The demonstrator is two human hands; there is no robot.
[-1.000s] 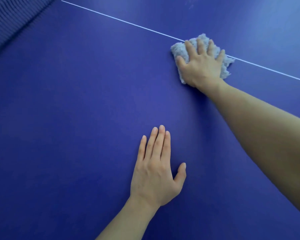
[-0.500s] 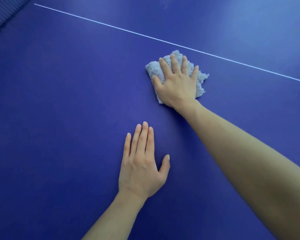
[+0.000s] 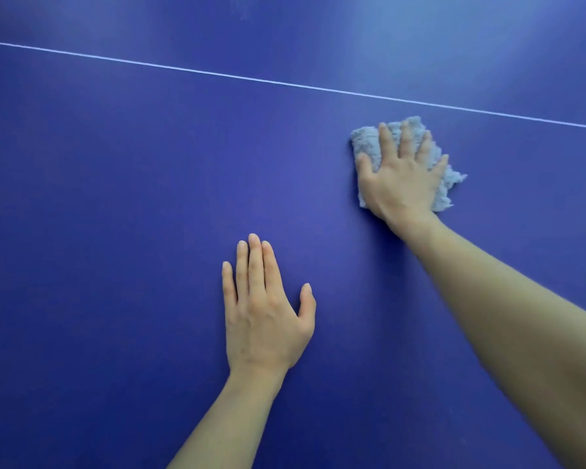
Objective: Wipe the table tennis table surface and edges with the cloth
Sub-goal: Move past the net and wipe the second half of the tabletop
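Note:
The blue table tennis table fills the whole view. My right hand lies flat with spread, straight fingers on a fluffy light grey cloth and presses it onto the surface, a little on the near side of the thin white centre line. Most of the cloth is hidden under that hand; its frayed edge shows at the right. My left hand rests palm down on the bare table, fingers straight and together, nearer to me and left of the cloth.
Nothing but the table top shows. A pale sheen of light lies on the far right part of the surface beyond the white line.
My right hand has drawn the cloth back from the white line towards me. The net at the far left has gone out of view as my head turned. My left hand stays flat.

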